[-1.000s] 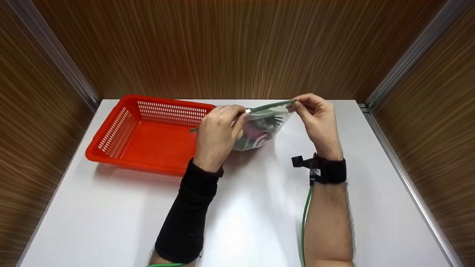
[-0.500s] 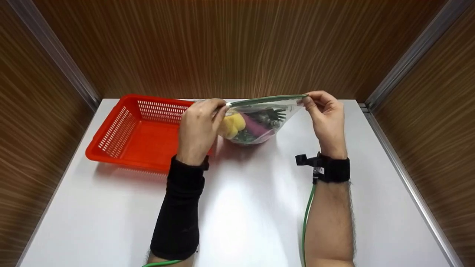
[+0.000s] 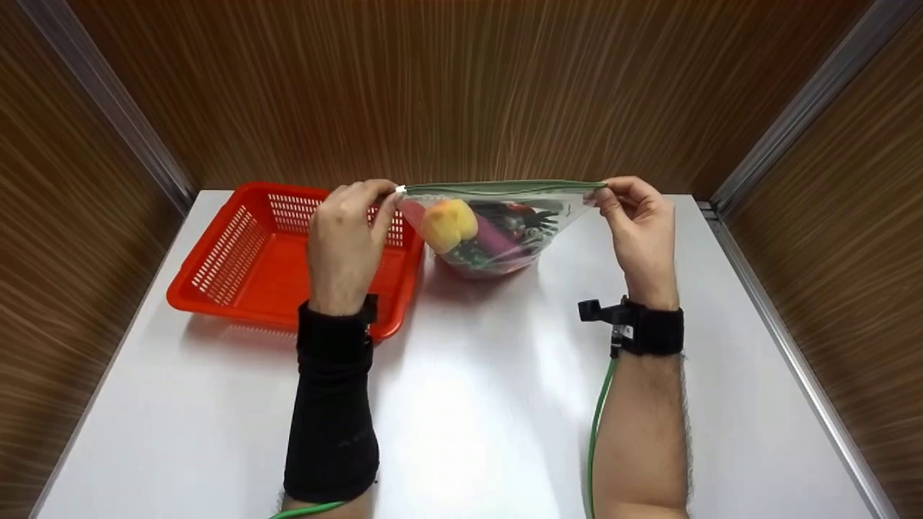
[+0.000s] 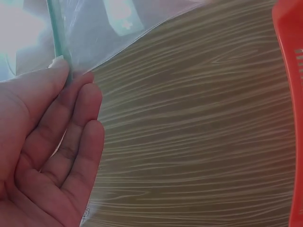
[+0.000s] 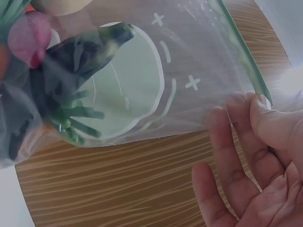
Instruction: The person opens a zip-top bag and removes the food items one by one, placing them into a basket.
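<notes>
A clear zip bag [image 3: 570,209] with a green top strip hangs stretched between both hands, filled with fruit and vegetables. My left hand [image 3: 345,241] pinches the white slider [image 3: 401,189] at the strip's left end, thumb against fingers. At the right end, my right hand [image 3: 638,234] pinches the corner of the strip. Through the plastic show a yellow fruit [image 3: 449,225] and a purple eggplant-like piece [image 3: 497,238]. The right wrist view shows a pinkish-purple bulb [image 5: 30,38] and a dark, long vegetable [image 5: 80,61] inside, beside a pale green printed patch [image 5: 142,80].
An orange-red perforated basket [image 3: 288,317] stands on the white table [image 3: 461,404] to the left, partly behind the left hand. Wood-grain panels [image 3: 461,86] close off the back and both sides. Green cables run along both forearms.
My left hand has slid leftward along the strip with the slider, uncovering the yellow fruit. My right hand has shifted slightly right, and the bag's top is now straight and taut.
</notes>
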